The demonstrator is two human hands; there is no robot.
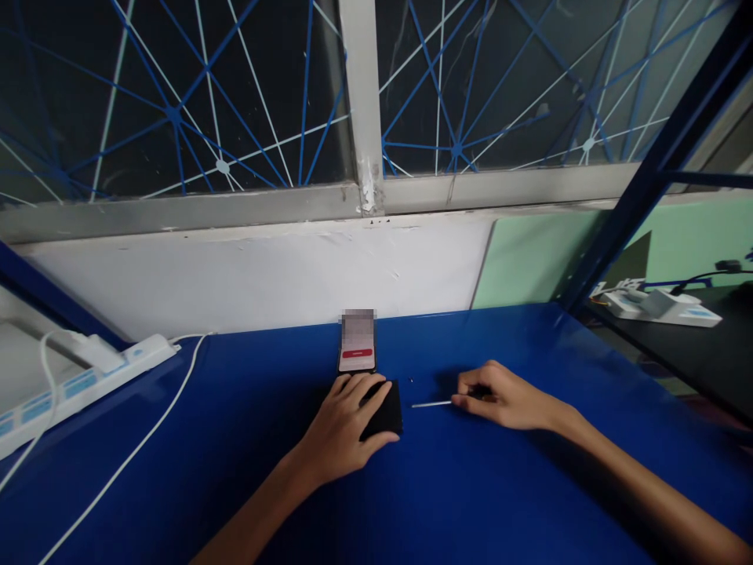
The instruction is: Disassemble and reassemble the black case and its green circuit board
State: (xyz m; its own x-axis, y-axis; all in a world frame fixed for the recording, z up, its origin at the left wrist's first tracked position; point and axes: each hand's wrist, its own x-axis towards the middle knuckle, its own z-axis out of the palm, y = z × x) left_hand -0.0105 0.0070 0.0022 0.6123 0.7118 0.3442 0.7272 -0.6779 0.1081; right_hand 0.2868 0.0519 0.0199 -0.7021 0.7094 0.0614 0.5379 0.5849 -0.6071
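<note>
My left hand (347,431) spans a flat black rectangular object (385,408) lying on the table, fingers over its far edge and thumb along its near edge. What the object is exactly, I cannot tell. In my right hand (500,398) is a screwdriver (432,404), its thin metal shaft pointing left toward the black object; the handle is mostly hidden in my closed fingers. The shaft's tip is apart from the object. Just beyond the tip lies a tiny dark piece, perhaps a screw (411,380). Behind my left hand a phone (358,359) stands propped up with its screen lit.
The blue table (471,486) meets a white wall (264,275) below the windows. A white power strip (88,384) and its cable (141,443) lie at the left. Blue frame posts rise on both sides. Another power strip (664,306) sits on a dark surface at right.
</note>
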